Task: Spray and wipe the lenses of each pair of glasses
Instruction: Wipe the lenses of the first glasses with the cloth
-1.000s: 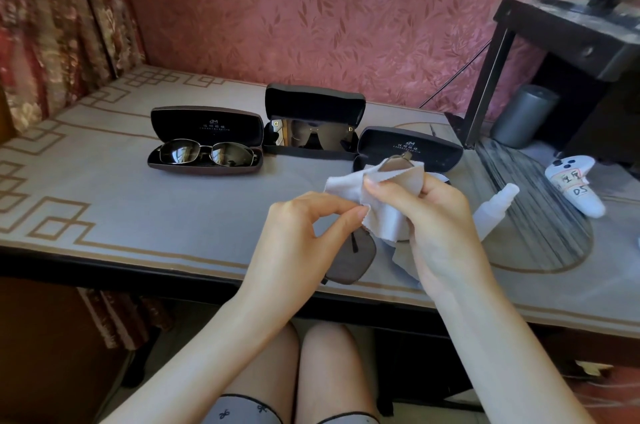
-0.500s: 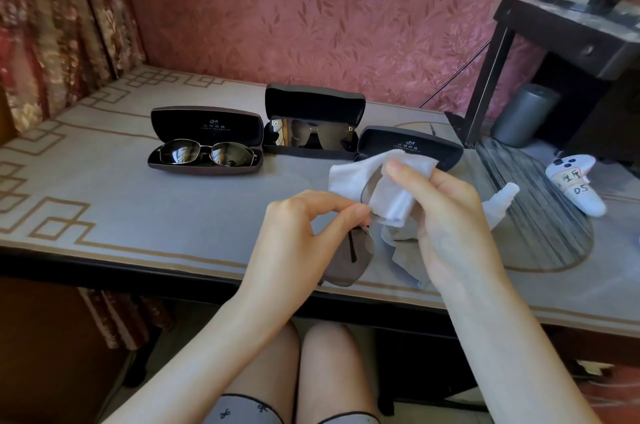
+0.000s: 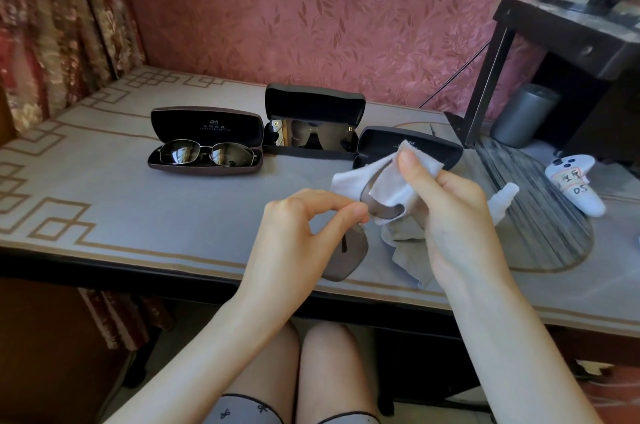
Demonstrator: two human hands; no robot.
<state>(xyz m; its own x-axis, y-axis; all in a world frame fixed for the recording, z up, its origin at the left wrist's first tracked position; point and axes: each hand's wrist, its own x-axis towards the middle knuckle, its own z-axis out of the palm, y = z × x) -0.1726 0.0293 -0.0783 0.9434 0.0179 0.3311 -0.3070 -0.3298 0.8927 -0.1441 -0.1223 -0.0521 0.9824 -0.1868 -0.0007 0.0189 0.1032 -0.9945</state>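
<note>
**LENS WIPE: STATUS AT CAPTURE**

Pinched held pair (image 3: 346, 261) at bridge area w/ L hand (image 3: 298, 236): thumb + forefinger tips closed on frame, remaining fingers curled loosely behind. Held pair above front edge of table (image 3: 138, 216), clear of surface. Tilted pair so one lens hung low toward the person, other lens up + away.

Gripped cloth (image 3: 388, 178) w/ R hand (image 3: 453, 219): thumb on top, fingers curled beneath, upper lens sandwiched in cloth between them. Left part of that lens showing below cloth fold. Left lower lens uncovered; brown tint. Let rest of cloth drape below R palm toward table; contact w/ table: cannot tell.

Found bottle (image 3: 502, 198) lying on table just behind R hand, mostly hidden by it; only white end visible.

Found three open cases in a row at table rear:
- L case (image 3: 204, 122): L pair (image 3: 207, 153) folded inside, dark lenses facing up.
- Mid case (image 3: 313, 103): mid pair (image 3: 313, 138) inside, dark, gold "D" mark at each upper corner.
- R case (image 3: 426, 146): directly behind cloth; base blocked by cloth + R thumb, contents not visible.

Set L + mid cases close together; mid + R cases touching or nearly so, cannot tell which.

Noted at far R: white controller (image 3: 576, 191) w/ handwritten label, on table; grey cylinder (image 3: 524, 115) beneath black stand (image 3: 568, 29).
</note>
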